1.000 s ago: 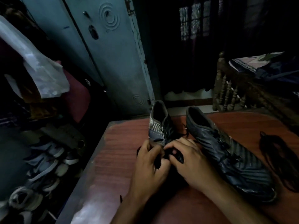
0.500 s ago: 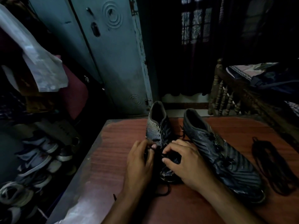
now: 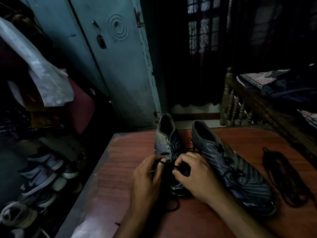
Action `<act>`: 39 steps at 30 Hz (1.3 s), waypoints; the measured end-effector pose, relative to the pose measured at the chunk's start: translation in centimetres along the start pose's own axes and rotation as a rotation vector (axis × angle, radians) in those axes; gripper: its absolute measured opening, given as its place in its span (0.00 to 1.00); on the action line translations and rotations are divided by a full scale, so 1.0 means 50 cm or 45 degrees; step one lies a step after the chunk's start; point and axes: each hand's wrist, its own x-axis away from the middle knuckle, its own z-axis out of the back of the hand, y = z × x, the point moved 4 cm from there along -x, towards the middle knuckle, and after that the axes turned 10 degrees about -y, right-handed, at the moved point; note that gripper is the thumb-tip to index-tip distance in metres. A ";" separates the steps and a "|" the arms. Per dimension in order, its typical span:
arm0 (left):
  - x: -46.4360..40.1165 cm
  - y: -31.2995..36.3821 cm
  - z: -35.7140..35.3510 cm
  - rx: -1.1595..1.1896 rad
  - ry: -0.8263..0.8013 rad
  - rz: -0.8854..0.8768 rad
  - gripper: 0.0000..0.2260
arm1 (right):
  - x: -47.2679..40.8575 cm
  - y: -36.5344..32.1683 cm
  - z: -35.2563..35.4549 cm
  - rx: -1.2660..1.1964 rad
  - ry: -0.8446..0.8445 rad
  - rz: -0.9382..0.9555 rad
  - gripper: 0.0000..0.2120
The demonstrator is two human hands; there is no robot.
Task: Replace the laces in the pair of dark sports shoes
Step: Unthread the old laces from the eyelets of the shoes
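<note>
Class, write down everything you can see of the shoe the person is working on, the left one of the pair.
The left shoe is dark with pale dotted stripes along its side, seemingly synthetic. It stands on the reddish table, heel away from the person, beside the other shoe. Its opening gapes. The left hand and right hand cover its front, each pinching a black lace.

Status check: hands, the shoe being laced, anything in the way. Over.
Left hand and right hand each pinch the black lace over the left-side shoe. Second shoe beside it, apart. Spare laces far right, nothing blocking.
</note>
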 end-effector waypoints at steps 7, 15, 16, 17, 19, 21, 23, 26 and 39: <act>-0.005 -0.016 -0.002 -0.013 0.031 0.052 0.09 | 0.000 -0.005 0.003 0.026 -0.073 0.061 0.08; -0.004 -0.005 0.007 -0.025 0.097 -0.028 0.06 | 0.000 -0.009 0.008 0.014 -0.171 0.023 0.07; -0.002 0.003 0.008 -0.005 0.101 -0.071 0.05 | -0.001 -0.007 0.006 0.009 -0.168 0.007 0.09; -0.001 0.010 0.007 0.016 0.083 -0.104 0.04 | -0.002 -0.005 0.006 0.002 -0.163 -0.009 0.09; 0.004 0.020 0.000 0.036 0.017 -0.149 0.01 | -0.004 -0.001 0.006 -0.027 -0.146 -0.035 0.07; 0.008 0.024 -0.003 0.013 -0.024 -0.164 0.05 | -0.007 0.001 0.007 -0.093 -0.117 -0.066 0.08; 0.010 0.023 -0.004 -0.044 -0.053 -0.182 0.11 | -0.009 0.001 0.011 -0.249 -0.098 -0.131 0.13; 0.012 0.028 -0.011 -0.168 -0.119 -0.278 0.12 | -0.006 -0.002 0.018 -0.427 -0.085 -0.208 0.20; 0.002 0.009 -0.014 -0.108 -0.151 -0.145 0.09 | 0.006 -0.008 0.027 -0.565 -0.298 -0.114 0.09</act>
